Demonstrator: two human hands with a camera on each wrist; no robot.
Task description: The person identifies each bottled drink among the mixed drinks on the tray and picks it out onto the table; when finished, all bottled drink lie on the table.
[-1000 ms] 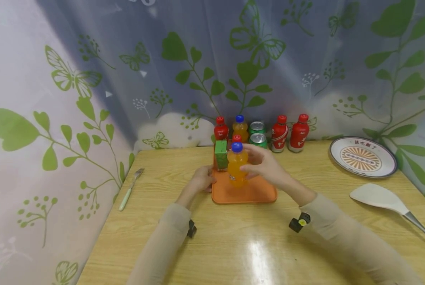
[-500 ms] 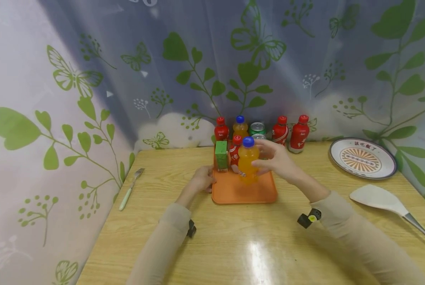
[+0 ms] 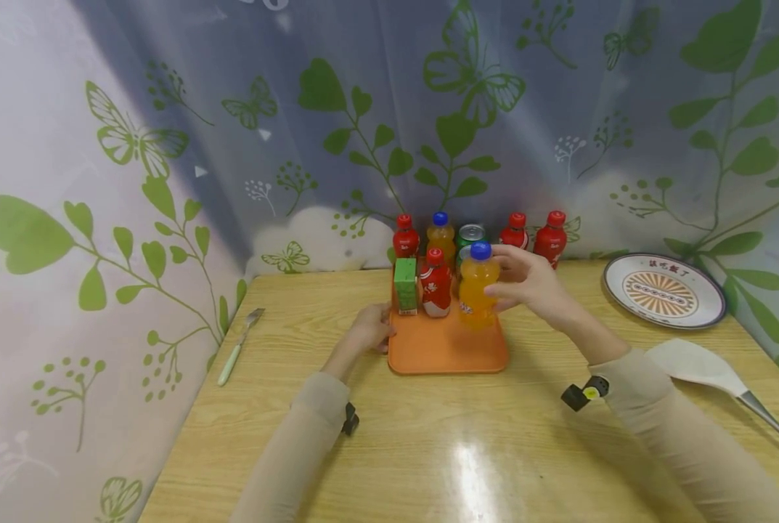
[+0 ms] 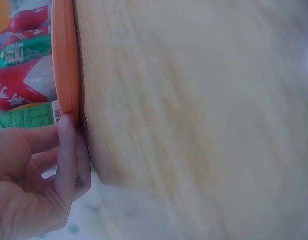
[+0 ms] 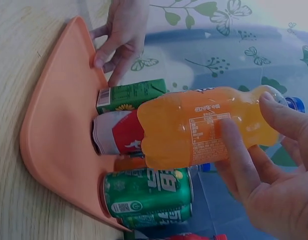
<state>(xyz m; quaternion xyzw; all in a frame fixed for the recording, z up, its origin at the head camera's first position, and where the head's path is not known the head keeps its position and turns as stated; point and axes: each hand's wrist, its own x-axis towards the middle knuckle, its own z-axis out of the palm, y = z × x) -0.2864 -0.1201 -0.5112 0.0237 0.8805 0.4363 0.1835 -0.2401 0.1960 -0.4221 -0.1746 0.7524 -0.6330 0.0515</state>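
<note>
In the head view my right hand [image 3: 529, 287] grips a bottle of orange soda [image 3: 477, 294] with a blue cap, held upright above the right part of an orange tray [image 3: 441, 356]. In the right wrist view, the thumb and fingers wrap the soda bottle [image 5: 183, 127], and its base is clear of the tray. My left hand [image 3: 369, 330] pinches the tray's left edge; the left wrist view shows its fingers [image 4: 67, 150] against the rim. A green drink carton [image 3: 406, 287] and a red-labelled bottle [image 3: 436, 287] stand on the tray, with green cans [image 5: 149, 190] behind.
At the back stand another red bottle [image 3: 405, 236], another orange soda bottle [image 3: 441, 236] and two red bottles [image 3: 550, 238] to the right. A patterned plate [image 3: 665, 290] and a spatula [image 3: 696, 363] lie at right, a fork [image 3: 240, 347] at left.
My right hand has carried the orange soda bottle rightward across the tray, and the red-labelled bottle behind it has come into full view. The left hand stays at the tray's edge.
</note>
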